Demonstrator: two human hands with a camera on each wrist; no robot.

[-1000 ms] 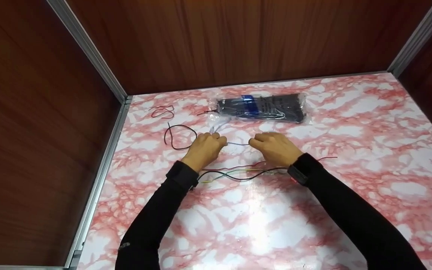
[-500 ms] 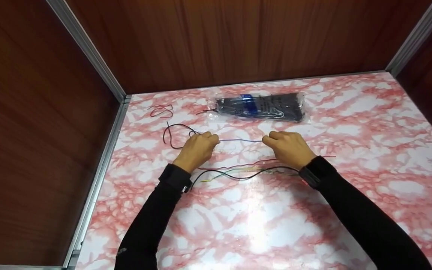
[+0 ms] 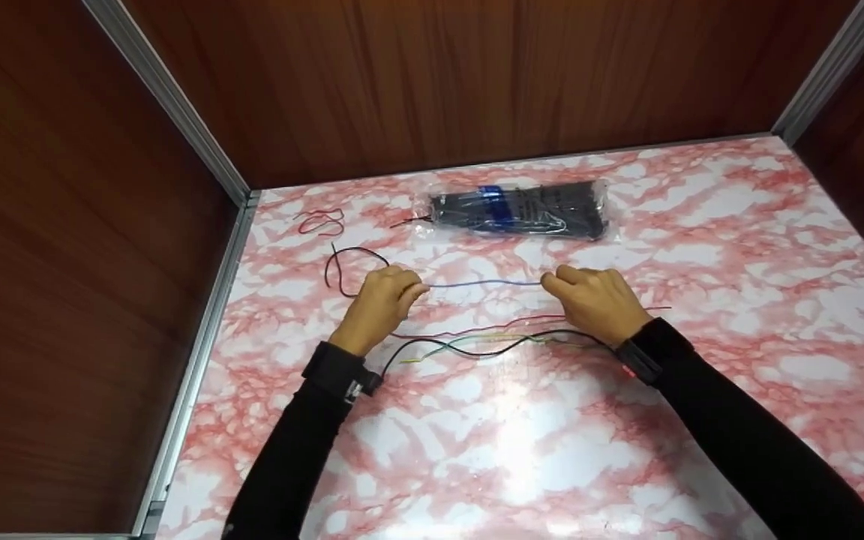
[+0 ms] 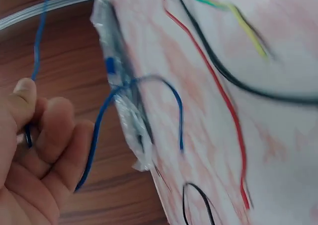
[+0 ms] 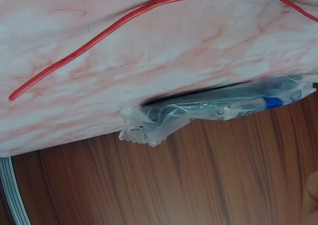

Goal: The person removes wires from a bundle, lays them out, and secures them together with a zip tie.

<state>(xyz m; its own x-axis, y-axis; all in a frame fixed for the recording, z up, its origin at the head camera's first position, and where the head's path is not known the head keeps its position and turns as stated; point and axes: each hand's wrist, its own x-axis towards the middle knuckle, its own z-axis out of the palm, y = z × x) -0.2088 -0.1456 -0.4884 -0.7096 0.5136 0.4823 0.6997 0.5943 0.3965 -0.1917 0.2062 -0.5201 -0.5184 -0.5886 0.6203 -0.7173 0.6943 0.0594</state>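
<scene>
Between my two hands a blue wire (image 3: 488, 282) spans nearly straight over the table. My left hand (image 3: 381, 307) pinches it between thumb and fingers. In the left wrist view, a loose tail of the blue wire (image 4: 99, 118) curves past the fingers of the left hand (image 4: 42, 150). My right hand (image 3: 598, 304) pinches the wire farther right; only the edge of that hand (image 5: 312, 200) shows in the right wrist view. Nearer the body lie a red wire (image 3: 477, 330), a black wire (image 3: 481, 355) and crossing green and yellow wires (image 3: 436, 349), partly hidden by the right forearm.
Behind the hands lies a clear plastic bag of thin black strips (image 3: 522, 211) with a blue band. A looped black wire (image 3: 338, 270) and a coiled red wire (image 3: 321, 222) lie at the left. Wood-grain panels (image 3: 447, 82) enclose the marbled table (image 3: 492, 465).
Both hands have moved apart, the left one leftward and the right one rightward. The stretch of blue wire between them is longer now.
</scene>
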